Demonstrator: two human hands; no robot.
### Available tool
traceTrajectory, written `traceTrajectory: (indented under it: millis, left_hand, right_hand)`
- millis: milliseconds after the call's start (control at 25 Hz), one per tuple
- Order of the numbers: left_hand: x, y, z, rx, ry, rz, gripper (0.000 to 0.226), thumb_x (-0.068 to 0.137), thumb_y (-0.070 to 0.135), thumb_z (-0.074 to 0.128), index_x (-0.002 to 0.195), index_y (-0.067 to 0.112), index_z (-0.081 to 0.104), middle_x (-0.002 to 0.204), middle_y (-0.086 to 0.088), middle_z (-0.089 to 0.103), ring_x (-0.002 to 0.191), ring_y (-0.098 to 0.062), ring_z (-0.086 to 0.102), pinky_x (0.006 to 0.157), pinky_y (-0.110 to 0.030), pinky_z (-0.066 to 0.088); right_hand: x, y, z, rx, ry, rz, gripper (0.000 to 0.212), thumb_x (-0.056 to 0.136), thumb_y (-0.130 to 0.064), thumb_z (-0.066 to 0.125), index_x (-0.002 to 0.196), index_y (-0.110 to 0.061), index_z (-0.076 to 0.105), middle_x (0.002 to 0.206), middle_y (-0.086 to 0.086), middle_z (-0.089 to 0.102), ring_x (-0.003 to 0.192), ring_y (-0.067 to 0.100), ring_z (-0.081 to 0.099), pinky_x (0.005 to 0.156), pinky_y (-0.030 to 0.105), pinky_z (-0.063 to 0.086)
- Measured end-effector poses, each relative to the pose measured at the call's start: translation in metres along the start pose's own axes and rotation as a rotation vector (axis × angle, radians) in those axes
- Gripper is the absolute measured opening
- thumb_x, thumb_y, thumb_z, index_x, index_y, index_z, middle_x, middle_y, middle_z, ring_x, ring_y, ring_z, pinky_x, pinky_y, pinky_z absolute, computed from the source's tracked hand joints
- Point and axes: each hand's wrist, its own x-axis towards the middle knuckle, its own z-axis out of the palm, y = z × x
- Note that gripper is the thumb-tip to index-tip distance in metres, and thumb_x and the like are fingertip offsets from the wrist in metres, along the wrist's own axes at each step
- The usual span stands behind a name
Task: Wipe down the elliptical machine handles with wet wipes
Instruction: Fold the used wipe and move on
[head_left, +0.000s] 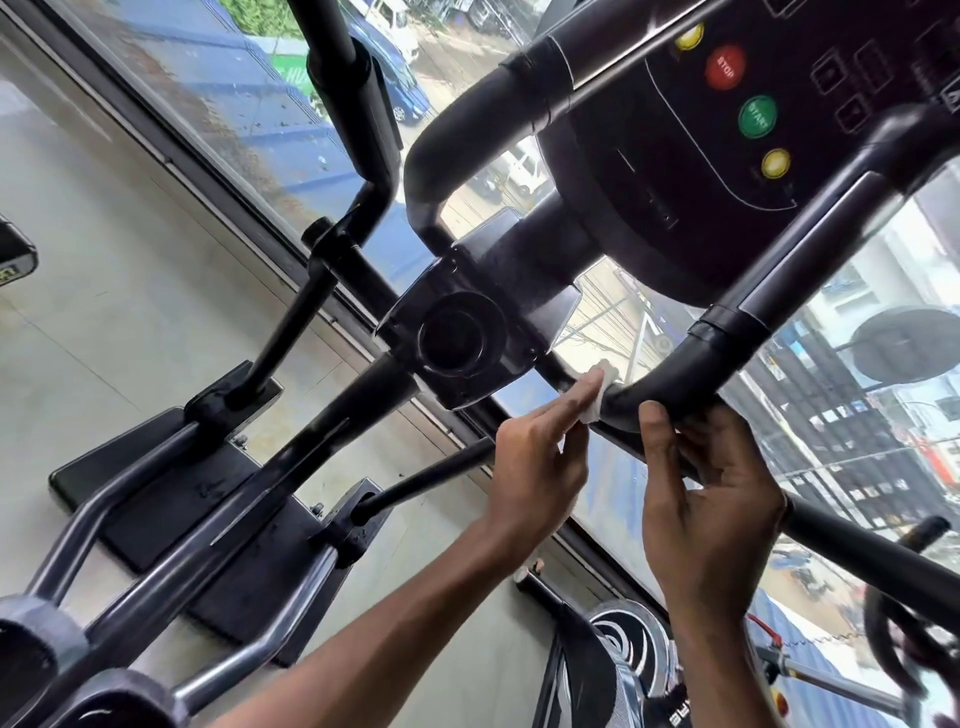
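Head view shows your left hand (535, 457) pinching the wet wipe (596, 397) against the handle (691, 358) bend at centre right, your right hand (711, 499) gripping just beside, the bar running on toward upper right.

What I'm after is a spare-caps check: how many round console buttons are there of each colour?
Yellow: 2 (upper yellow button, lower yellow button)
Red: 1 (red STOP button)
Green: 1 (green START button)
Total: 4
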Motion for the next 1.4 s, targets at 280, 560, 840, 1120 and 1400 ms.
traceTrajectory:
  millis: [280, 560, 840, 1120, 1400]
  left_hand:
    - [-0.01, 0.008, -0.002, -0.005, 0.029, 0.177, 0.052, 0.089, -0.02, 0.062, 0.137, -0.001, 0.061, 0.14, -0.007, 0.061, 0.13, -0.015, 0.062, 0.1, -0.037, 0.058]
    - [-0.013, 0.018, 0.001, -0.029, 0.067, 0.224, 0.057, 0.087, -0.025, 0.057, 0.139, -0.002, 0.058, 0.141, -0.014, 0.062, 0.133, -0.018, 0.059, 0.106, -0.039, 0.054]
    - [-0.004, -0.006, -0.001, -0.009, 0.03, 0.245, 0.058, 0.083, -0.027, 0.055, 0.137, -0.003, 0.062, 0.141, -0.01, 0.062, 0.129, -0.02, 0.063, 0.1, -0.041, 0.058]
    - [0.036, -0.064, 0.015, 0.239, -0.164, 0.043, 0.057, 0.082, 0.001, 0.045, 0.132, 0.013, 0.07, 0.128, -0.003, 0.072, 0.111, -0.019, 0.071, 0.092, -0.033, 0.059]
    - [0.053, -0.09, 0.028, 0.418, -0.313, 0.03, 0.066, 0.068, -0.018, 0.053, 0.128, 0.002, 0.069, 0.123, -0.014, 0.073, 0.102, -0.038, 0.073, 0.074, -0.039, 0.06]
  right_hand:
    - [0.003, -0.002, -0.002, 0.016, -0.021, 0.025, 0.025, 0.1, -0.037, 0.068, 0.116, -0.019, 0.073, 0.103, -0.012, 0.077, 0.096, 0.002, 0.074, 0.086, 0.038, 0.061]
    - [0.002, -0.007, -0.002, 0.033, -0.023, 0.055, 0.024, 0.099, -0.032, 0.069, 0.116, -0.016, 0.074, 0.102, -0.009, 0.078, 0.096, 0.003, 0.074, 0.086, 0.04, 0.061]
    - [0.002, -0.011, -0.002, 0.025, -0.02, 0.062, 0.022, 0.099, -0.032, 0.068, 0.114, -0.017, 0.073, 0.099, -0.009, 0.078, 0.094, 0.0, 0.074, 0.086, 0.036, 0.06]
    - [0.001, -0.012, 0.002, 0.009, 0.013, 0.048, 0.014, 0.099, -0.03, 0.069, 0.109, -0.019, 0.072, 0.096, -0.01, 0.076, 0.09, 0.0, 0.073, 0.082, 0.028, 0.058]
    - [0.001, -0.016, 0.001, -0.012, 0.009, 0.026, 0.008, 0.099, -0.026, 0.071, 0.107, -0.026, 0.069, 0.093, -0.022, 0.072, 0.088, -0.005, 0.071, 0.08, 0.022, 0.056]
